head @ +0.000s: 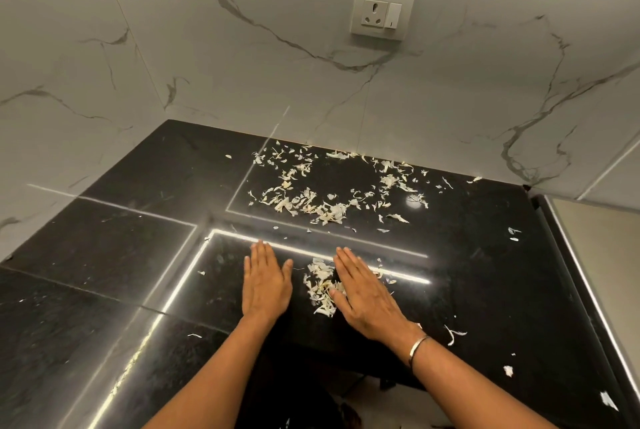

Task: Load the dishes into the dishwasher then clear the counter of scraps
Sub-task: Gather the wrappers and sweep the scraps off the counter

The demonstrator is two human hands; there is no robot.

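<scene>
Because both palms lie flat with fingers straight, the left hand [266,285] and right hand [363,297] hold nothing; a small heap of scraps [322,285] sits between them on the counter [104,255], with more scattered beyond the fingertips. These papery flakes look weightless and flighty, better swept together than pinched.

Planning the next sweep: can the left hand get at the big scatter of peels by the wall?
Probably yes. The left hand lies flat and holds nothing, and only bare counter lies between it and the scatter of peels. It looks like a forward stretch away.
</scene>
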